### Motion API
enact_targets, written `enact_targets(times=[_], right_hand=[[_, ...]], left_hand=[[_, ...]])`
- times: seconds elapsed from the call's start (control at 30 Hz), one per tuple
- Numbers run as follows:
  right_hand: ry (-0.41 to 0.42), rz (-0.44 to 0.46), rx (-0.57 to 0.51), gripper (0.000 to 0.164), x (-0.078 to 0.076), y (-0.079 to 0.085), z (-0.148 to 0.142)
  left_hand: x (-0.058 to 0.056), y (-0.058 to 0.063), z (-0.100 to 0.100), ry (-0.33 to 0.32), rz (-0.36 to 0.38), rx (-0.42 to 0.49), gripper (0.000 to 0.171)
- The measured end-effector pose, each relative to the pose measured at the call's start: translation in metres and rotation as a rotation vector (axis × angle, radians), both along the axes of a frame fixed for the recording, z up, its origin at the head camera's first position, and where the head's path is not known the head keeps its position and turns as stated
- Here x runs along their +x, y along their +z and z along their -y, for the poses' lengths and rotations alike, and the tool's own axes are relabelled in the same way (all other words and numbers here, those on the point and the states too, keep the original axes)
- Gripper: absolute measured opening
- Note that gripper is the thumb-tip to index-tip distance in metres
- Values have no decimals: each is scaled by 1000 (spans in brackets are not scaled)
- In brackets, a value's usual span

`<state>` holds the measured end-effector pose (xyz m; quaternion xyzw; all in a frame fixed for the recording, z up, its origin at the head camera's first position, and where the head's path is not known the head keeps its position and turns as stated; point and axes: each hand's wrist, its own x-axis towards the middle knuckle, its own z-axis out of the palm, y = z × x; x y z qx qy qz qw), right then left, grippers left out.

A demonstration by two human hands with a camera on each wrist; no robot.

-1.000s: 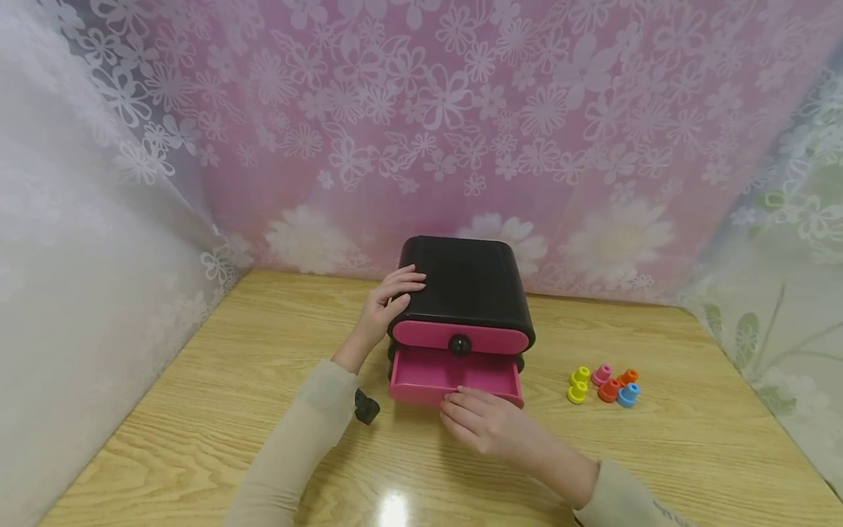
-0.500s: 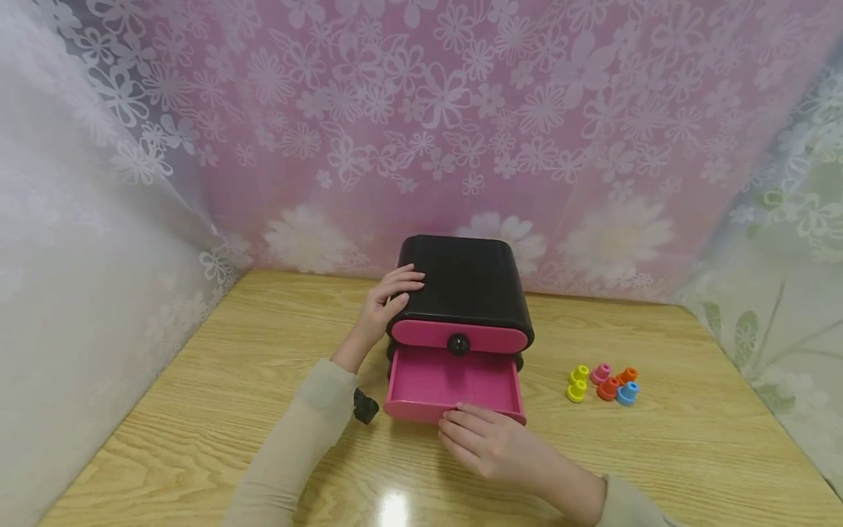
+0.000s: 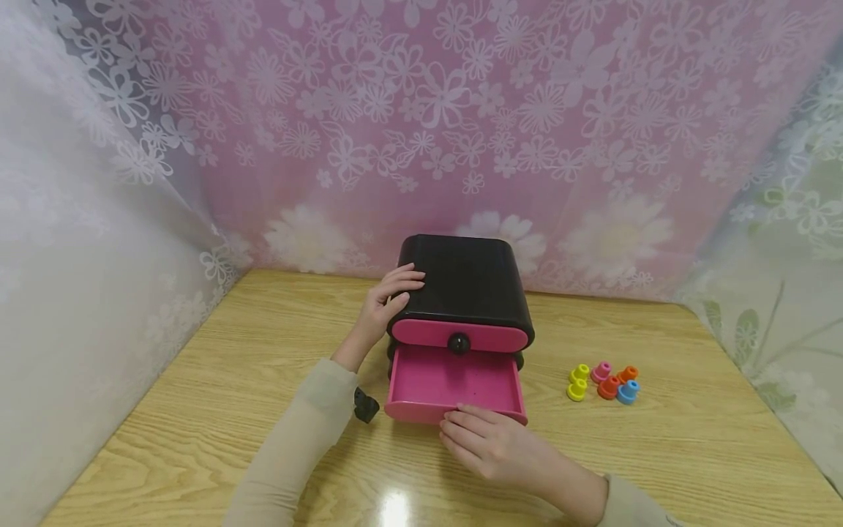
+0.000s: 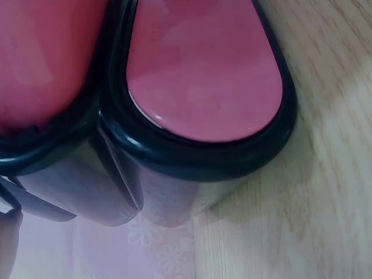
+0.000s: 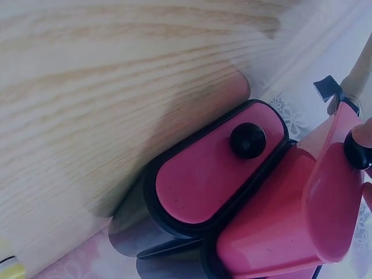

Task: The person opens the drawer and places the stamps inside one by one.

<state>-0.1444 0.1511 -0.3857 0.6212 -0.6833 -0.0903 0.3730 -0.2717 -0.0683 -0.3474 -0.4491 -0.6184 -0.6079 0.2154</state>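
Observation:
A small black drawer cabinet [image 3: 464,278] with pink drawer fronts stands on the wooden table. My left hand [image 3: 385,304] rests on its upper left corner, fingers laid over the top and thumb near the front edge. Below the top drawer [image 3: 421,334], a pink drawer [image 3: 454,373] is pulled out, with its inside visible from above. My right hand [image 3: 490,443] is at that drawer's front; in the right wrist view its fingers [image 5: 365,133] pinch the round black knob [image 5: 354,152]. The lowest drawer [image 5: 203,174], nearest the table, is closed.
To the cabinet's right, several small coloured pegs stand grouped: yellow [image 3: 577,389], pink [image 3: 601,372], orange [image 3: 628,375], red [image 3: 609,388] and blue [image 3: 628,392]. A black piece [image 3: 365,406] shows beside my left sleeve. A flowered pink curtain [image 3: 448,146] hangs behind the table.
My right hand has drawn the pink drawer further out towards me, mostly in the first half second; since then it is nearly still. The left hand has stayed on the cabinet.

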Motion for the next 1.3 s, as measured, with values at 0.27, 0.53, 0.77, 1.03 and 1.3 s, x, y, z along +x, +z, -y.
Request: enact_targets(times=[0.27, 0.53, 0.77, 1.03, 1.3], right_hand=[[2, -12, -1, 41, -1, 0, 0], [22, -35, -1, 40, -1, -1, 1], [30, -7, 9, 41, 2, 0, 3], [26, 31, 19, 43, 8, 1, -1], [3, 87, 82, 45, 16, -3, -3]], left_hand=[[-1, -1, -1, 1, -2, 3, 25], [-1, -2, -1, 0, -9, 9, 22], [-1, -2, -1, -8, -10, 13, 23], [-2, -3, -2, -12, -16, 9, 23], [-3, -1, -2, -12, -12, 10, 23]])
